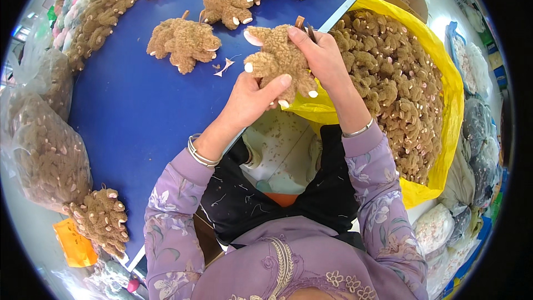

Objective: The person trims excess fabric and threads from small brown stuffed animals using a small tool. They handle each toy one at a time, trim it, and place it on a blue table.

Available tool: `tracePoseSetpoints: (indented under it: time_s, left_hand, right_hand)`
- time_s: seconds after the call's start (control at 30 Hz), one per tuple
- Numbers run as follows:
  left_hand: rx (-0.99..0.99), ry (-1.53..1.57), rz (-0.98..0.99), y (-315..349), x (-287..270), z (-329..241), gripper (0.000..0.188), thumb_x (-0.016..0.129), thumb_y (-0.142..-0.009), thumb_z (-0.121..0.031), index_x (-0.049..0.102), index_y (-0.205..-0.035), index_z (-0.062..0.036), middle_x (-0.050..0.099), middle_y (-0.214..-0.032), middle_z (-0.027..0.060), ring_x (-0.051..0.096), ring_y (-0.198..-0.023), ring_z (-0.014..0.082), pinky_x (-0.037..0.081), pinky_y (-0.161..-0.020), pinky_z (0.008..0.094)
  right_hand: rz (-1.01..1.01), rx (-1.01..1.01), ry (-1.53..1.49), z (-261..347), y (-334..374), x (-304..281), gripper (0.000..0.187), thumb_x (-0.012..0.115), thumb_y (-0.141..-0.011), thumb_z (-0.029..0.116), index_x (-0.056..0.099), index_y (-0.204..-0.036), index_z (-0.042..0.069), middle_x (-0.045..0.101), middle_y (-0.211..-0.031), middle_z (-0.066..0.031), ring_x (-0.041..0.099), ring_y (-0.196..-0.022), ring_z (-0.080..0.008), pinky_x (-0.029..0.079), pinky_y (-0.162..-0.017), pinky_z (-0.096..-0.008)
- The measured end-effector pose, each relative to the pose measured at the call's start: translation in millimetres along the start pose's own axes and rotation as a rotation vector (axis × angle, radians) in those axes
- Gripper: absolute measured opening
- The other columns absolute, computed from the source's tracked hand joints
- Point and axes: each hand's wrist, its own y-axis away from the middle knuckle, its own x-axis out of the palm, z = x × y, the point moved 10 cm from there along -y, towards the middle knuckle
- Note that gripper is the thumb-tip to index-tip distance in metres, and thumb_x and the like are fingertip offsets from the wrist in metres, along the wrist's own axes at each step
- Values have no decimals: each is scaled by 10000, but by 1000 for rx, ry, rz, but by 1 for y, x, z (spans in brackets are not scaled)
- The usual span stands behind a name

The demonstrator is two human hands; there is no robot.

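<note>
In judgement, the left hand point(252, 94), thumb pressed on the lower body, should brace the plush piece point(279, 50) while the right hand point(326, 58), pinching its top edge, angles the dark tool point(312, 34) clear of the pile. Held over the blue bench's point(139, 111) edge, it appears curly, brown, with white-tipped limbs.

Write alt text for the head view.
Left hand and right hand hold a fluffy brown plush toy at a blue tabletop, the right also gripping a slim dark tool. Similar toys lie beyond; more fill an open yellow sack at right.
</note>
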Motion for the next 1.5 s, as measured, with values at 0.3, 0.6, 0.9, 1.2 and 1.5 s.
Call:
tracePoseSetpoints:
  time_s: [0.3, 0.6, 0.9, 1.2, 1.5]
  left_hand:
    - [351, 407, -375, -6, -41, 0, 312, 580, -960, -221, 597, -1153, 23, 655, -1056, 71, 599, -932, 103, 493, -799, 272]
    - [377, 171, -399, 1, -41, -15, 292, 585, -954, -195, 587, -1163, 10, 657, -1008, 46, 614, -881, 103, 503, -765, 249]
    - [330, 416, -402, -5, -51, 2, 331, 522, -985, -229, 553, -1199, 21, 628, -1099, 60, 599, -945, 108, 503, -802, 263]
    - [394, 515, -490, 2, -52, -7, 269, 536, -962, -197, 604, -1108, 18, 646, -1012, 43, 596, -898, 94, 487, -735, 245]
    - [385, 421, -427, 0, -52, -5, 236, 541, -930, -127, 619, -1111, 3, 658, -1014, 39, 610, -882, 93, 501, -755, 253]
  right_hand:
    - [-29, -17, -213, 2, 3, -3, 463, 459, -986, 442, 620, -946, 10, 484, -631, 45, 365, -519, -35, 294, -488, -201]
    - [115, -49, -247, -5, 17, 35, 418, 749, -838, 216, 602, -1126, -49, 652, -934, -29, 584, -853, -84, 485, -774, -249]
    - [172, 192, -60, -17, 21, 34, 266, 679, -896, 184, 654, -1051, -31, 648, -899, -6, 565, -818, -49, 477, -735, -233]
    - [203, 89, -161, -6, 23, 40, 326, 699, -880, 199, 653, -1087, -48, 644, -936, -13, 538, -840, -48, 465, -756, -230]
    - [202, 77, -185, -7, 24, 41, 316, 680, -888, 180, 639, -1101, -50, 634, -929, -8, 537, -831, -55, 457, -729, -226]
